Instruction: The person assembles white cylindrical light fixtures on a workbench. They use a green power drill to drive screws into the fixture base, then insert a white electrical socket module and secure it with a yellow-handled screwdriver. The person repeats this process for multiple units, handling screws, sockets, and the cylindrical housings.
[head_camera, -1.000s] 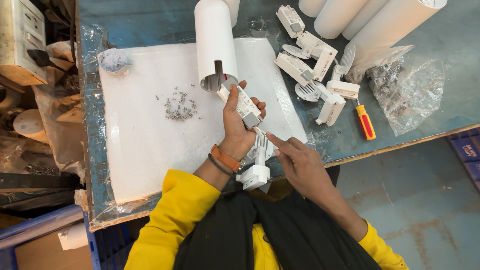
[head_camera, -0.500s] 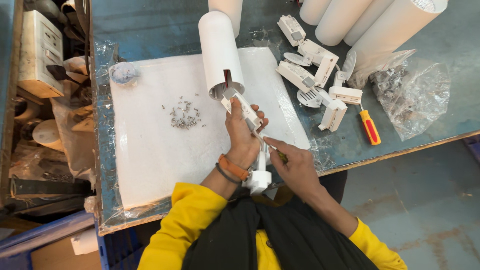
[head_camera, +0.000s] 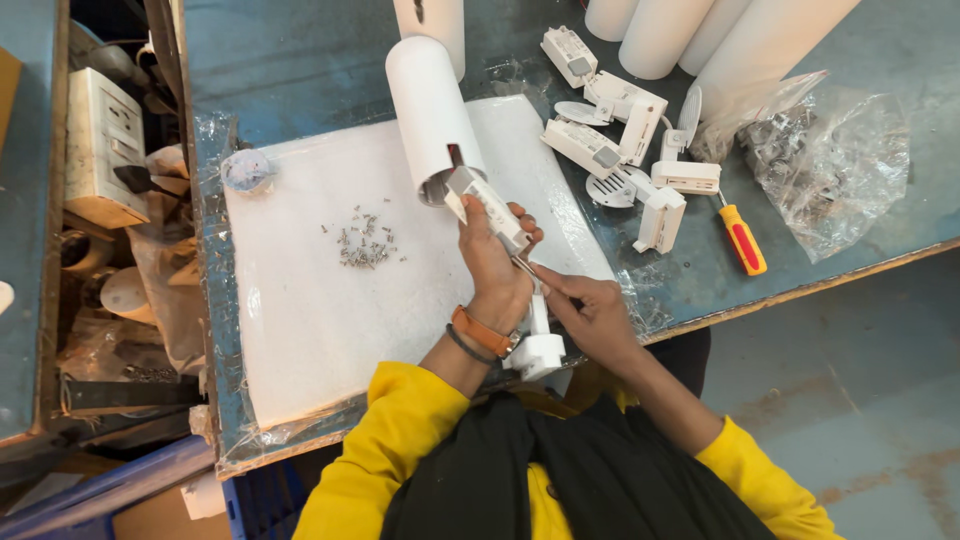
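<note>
Head view: the left hand has its fingers wrapped around a white adapter at the mouth of the tube, probably to steady it. The right hand, fingers pinched shut, holds a thin tool against it. Right of the tube lie a crumpled clear bag and a red-yellow screwdriver; left, loose screws on the tabletop.

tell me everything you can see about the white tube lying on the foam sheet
The white tube is a smooth, matte cylinder, plastic or painted metal by its look. It lies on its side, its far end on the blue table and its open end on the white foam sheet, towards the person. A dark strip shows inside the opening. A white rectangular box part, gripped in the left hand, meets that opening. A second tube stands just beyond it.
</note>
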